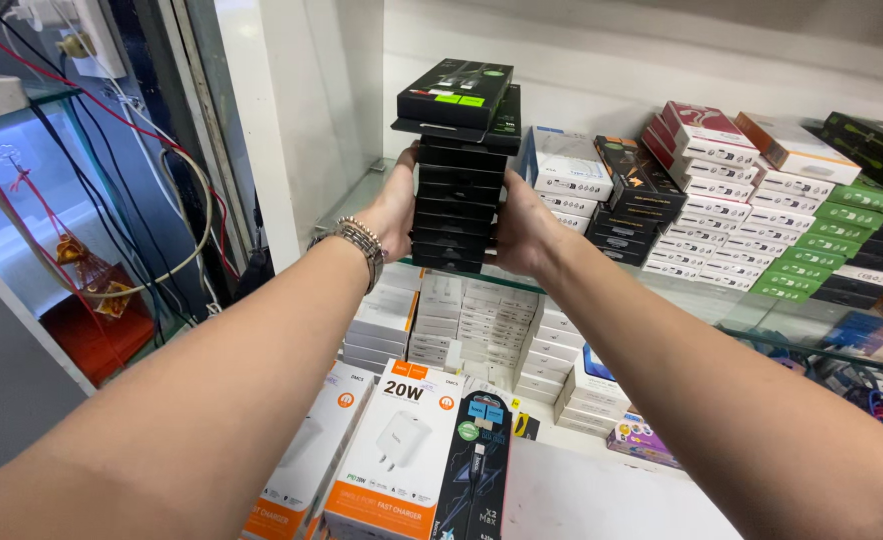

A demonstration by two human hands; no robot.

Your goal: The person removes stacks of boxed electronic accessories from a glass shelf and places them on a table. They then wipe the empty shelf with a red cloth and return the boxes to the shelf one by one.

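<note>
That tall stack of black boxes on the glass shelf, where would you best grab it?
Probably low on its two narrow sides, as the left hand and right hand do: the stack of black boxes is tall, and its top boxes sit askew, so squeezing from both sides steadies it.

Both hands (462, 220) outstretched, fingers clamped

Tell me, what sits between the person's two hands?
In the head view, a tall stack of black boxes sits between the left hand and right hand.
</note>
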